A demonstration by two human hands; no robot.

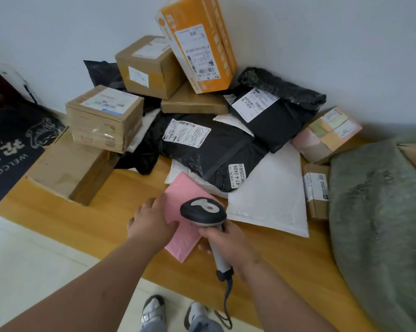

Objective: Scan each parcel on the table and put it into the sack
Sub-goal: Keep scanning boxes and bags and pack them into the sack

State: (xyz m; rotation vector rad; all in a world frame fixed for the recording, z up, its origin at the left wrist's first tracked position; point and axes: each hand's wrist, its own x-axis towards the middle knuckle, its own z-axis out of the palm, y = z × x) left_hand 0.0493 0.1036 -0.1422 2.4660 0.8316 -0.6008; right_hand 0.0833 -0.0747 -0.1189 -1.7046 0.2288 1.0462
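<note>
Left hand [154,218] flat on the near-left part of the pink mailer [190,212], fingers spread and relaxed, pressing rather than gripping. Right hand [226,240] wrapped round the grip of the barcode scanner [203,212], head of the scanner hovering over the mailer's middle, cable trailing down toward the near edge of the table [120,212]. Mailer lying flat near the front of the table, its far end tucked under the white padded envelope [271,202] and close to the black poly bag [209,149] marked 47-4-2406. No label visible on the pink face that shows; probably face down or hidden under the scanner, so cannot tell.

To do the step well: slide the mailer clear of the white envelope first, flip if the label sits underneath, flatten any wrinkle across the barcode, then aim squarely from a little above and wait for the read before moving on. Best to keep the left palm off the code itself. Afterwards, across to the grey-green sack [379,224] slumped on the right, mouth not visible from here, so likely needing to be opened with the free hand.

Far side still heaped: orange box [197,44] leaning on the wall, brown cartons [106,116], more black bags. Task barely begun by the look of the pile
</note>
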